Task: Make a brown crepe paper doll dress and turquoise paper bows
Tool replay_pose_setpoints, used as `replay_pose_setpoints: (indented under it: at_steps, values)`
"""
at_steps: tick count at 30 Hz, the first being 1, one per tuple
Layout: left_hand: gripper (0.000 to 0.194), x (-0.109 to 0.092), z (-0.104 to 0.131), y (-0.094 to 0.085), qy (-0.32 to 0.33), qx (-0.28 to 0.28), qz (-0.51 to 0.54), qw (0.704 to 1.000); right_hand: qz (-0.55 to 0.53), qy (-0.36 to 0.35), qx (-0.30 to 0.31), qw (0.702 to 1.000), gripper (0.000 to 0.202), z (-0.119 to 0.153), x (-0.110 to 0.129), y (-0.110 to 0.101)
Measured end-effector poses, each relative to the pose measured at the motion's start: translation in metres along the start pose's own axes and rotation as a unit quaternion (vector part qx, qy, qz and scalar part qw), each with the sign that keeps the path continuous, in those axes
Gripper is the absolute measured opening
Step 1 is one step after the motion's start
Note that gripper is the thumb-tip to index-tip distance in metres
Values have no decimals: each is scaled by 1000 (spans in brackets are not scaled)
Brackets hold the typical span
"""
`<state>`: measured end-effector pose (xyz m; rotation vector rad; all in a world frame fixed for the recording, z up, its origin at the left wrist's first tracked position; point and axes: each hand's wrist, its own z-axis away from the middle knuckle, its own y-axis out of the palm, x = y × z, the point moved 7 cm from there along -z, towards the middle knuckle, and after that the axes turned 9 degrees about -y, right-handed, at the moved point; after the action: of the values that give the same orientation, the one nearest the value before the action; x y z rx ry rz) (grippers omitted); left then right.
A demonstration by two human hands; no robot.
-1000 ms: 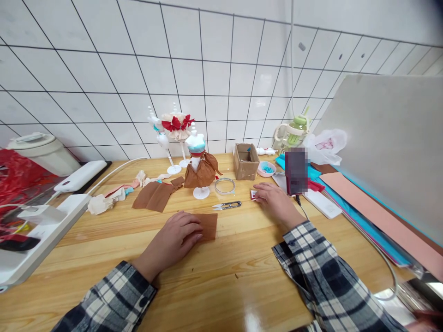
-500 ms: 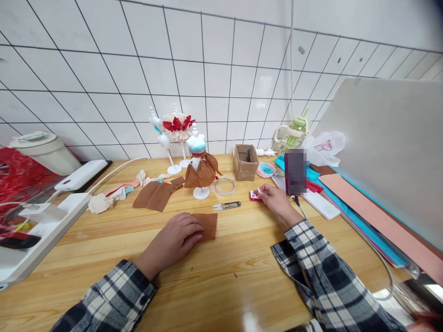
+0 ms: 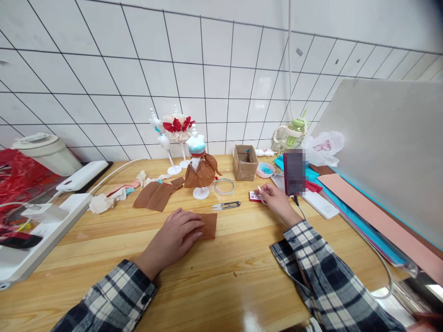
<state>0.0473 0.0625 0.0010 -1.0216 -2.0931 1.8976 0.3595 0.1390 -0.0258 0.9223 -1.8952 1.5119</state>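
My left hand [image 3: 175,237] lies with its fingers stretched over a brown piece of crepe-like material [image 3: 209,226] on the table, covering its left part. At the back right, my right hand [image 3: 276,200] is closed in a pinch on a small white thing, too small to name. Just under those fingertips sits a small red-and-white packet [image 3: 255,197]. Thread snips [image 3: 226,205] lie between the two hands. Behind them stands a small white dress form [image 3: 196,145] with a blue top and a gathered brown skirt [image 3: 202,171].
A silvery ring [image 3: 224,186], a cardboard box [image 3: 245,163] and a pink bowl [image 3: 265,170] stand farther back. More brown pieces [image 3: 152,194] and scraps [image 3: 104,201] lie left. A phone on a stand [image 3: 294,173] rises beside my right hand; a power strip [image 3: 44,235] edges the left.
My right fingers have lifted slightly off the packet, and the small white thing shows more between them. The left hand has barely shifted on the brown piece.
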Motion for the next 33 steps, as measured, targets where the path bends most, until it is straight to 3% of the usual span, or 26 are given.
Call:
replay_pose_setpoints:
  at_steps: [2, 4, 6, 8, 11, 23, 27, 30, 33]
  values:
    - [25, -1, -1, -6, -10, -33, 15, 999, 56, -59, -30, 996, 15, 7, 26, 1]
    - [23, -4, -2, -12, -28, -70, 53, 996, 56, -133, -6, 990, 14, 19, 60, 17]
    - [23, -9, -2, -16, -55, -100, 116, 987, -15, -181, 59, 982, 14, 34, 92, 42]
    - [28, -14, -3, -13, -87, -95, 193, 973, -69, -220, 148, 962, 14, 52, 118, 69]
    - [40, -27, -3, -6, -87, -61, 263, 959, -51, -273, 205, 939, 14, 69, 140, 90]
    - [29, -38, -2, 2, -77, -16, 251, 965, -27, -287, 222, 931, 16, 73, 145, 92]
    - [28, -35, -2, -1, -70, -22, 281, 957, -147, -182, 242, 942, 12, 71, 131, 101]
    - [29, -24, -3, -5, -102, -51, 285, 952, -279, -68, 253, 924, 19, 70, 118, 111]
    - [31, -12, -3, -9, -143, -87, 285, 944, -252, -61, 154, 953, 35, 64, 113, 99]
